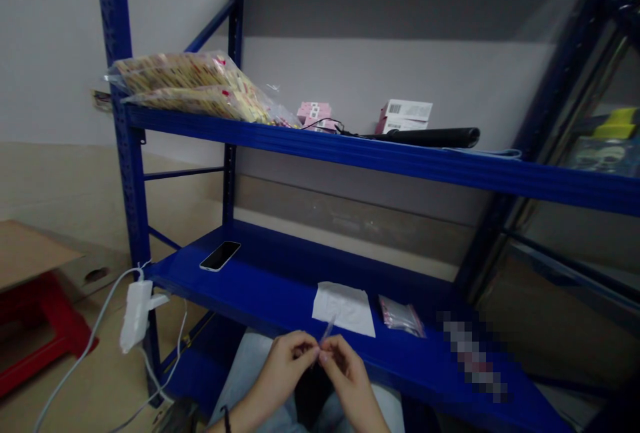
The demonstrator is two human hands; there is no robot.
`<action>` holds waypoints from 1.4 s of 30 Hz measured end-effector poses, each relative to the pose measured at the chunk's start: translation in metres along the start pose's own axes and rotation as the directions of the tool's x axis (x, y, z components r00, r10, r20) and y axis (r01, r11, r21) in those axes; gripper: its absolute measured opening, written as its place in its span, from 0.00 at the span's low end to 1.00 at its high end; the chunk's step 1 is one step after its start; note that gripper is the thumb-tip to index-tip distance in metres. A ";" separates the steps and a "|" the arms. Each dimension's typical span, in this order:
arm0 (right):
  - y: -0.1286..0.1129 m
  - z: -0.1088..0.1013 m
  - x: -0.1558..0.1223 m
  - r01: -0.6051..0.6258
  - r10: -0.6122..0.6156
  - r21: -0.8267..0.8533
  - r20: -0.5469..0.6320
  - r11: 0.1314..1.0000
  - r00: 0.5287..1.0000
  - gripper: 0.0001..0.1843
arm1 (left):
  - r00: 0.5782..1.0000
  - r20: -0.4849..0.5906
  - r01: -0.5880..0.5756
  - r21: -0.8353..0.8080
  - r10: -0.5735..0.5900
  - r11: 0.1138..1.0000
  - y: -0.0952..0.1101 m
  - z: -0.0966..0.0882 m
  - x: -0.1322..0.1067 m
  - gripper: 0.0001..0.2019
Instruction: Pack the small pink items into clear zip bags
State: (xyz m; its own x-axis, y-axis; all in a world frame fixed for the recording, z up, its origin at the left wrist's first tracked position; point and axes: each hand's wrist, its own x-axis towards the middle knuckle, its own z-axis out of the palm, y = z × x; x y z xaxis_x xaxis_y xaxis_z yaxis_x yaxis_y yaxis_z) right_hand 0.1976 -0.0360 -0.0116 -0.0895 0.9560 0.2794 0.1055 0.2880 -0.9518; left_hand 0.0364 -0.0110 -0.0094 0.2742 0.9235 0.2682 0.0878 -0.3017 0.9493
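Hands are close together just in front of the lower blue steel shelf [280, 286]. Left hand [287, 361] and right hand [347, 369] are both closed at the fingertips, pinching a thin clear strip [326, 334] that points up and over the shelf edge; too small and blurred to say exactly what it is. Neither hand touches the shelf as far as can be seen. Black band [226, 417] on the left wrist. Light grey trousers [250, 369] show below the hands, under the shelf front.

On the lower shelf, just behind the hands, lies a white paper sheet [344, 308]. To the right of it on the same shelf is a small clear zip bag [401, 317] with pinkish contents. Further right a pixelated patch [473, 353] hides whatever is there. A black smartphone [220, 256] lies on the shelf's left part, well apart from the hands.

Above the lower shelf, an upper shelf [350, 146] carries plastic bags of yellowish packs [190, 83], a pink box [314, 115], a white barcode box [404, 116] and a long black cylindrical object [430, 137]. White power adapter [136, 316] hangs at the lower shelf's left end, with white cable [95, 333]. Red stool [47, 333] stands left of the shelf on the floor.
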 end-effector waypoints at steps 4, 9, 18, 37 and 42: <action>0.002 0.002 0.000 -0.017 0.017 0.001 0.003 1.000 1.000 0.17 | 0.998 0.047 0.052 -0.046 -0.050 0.998 -0.001 0.002 -0.001 0.10; 0.002 -0.002 0.005 -0.026 0.026 -0.021 0.026 0.999 0.999 0.20 | 0.992 0.110 0.076 -0.074 -0.067 0.994 0.001 0.002 -0.001 0.15; 0.009 0.007 -0.003 -0.001 -0.002 -0.025 -0.089 1.000 0.996 0.12 | 0.997 -0.047 -0.046 0.172 0.055 0.984 -0.004 0.013 -0.008 0.12; -0.030 -0.016 -0.002 0.021 -0.084 -0.762 -0.044 0.647 0.995 0.08 | 0.989 0.136 -0.124 0.502 0.063 0.856 0.038 0.014 0.006 0.10; -0.042 -0.024 -0.012 -0.113 0.180 -0.785 -0.002 0.609 0.984 0.16 | 0.947 0.303 -0.198 0.287 0.107 0.937 0.022 -0.001 -0.011 0.24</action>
State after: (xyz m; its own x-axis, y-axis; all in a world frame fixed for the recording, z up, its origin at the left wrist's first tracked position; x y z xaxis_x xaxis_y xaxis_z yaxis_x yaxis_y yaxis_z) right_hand 0.2182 -0.0580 0.0284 -0.0671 0.9923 0.1040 0.8519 0.1112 -0.5117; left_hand 0.0349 -0.0274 0.0088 0.5591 0.7704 0.3064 0.3025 -0.5336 0.7898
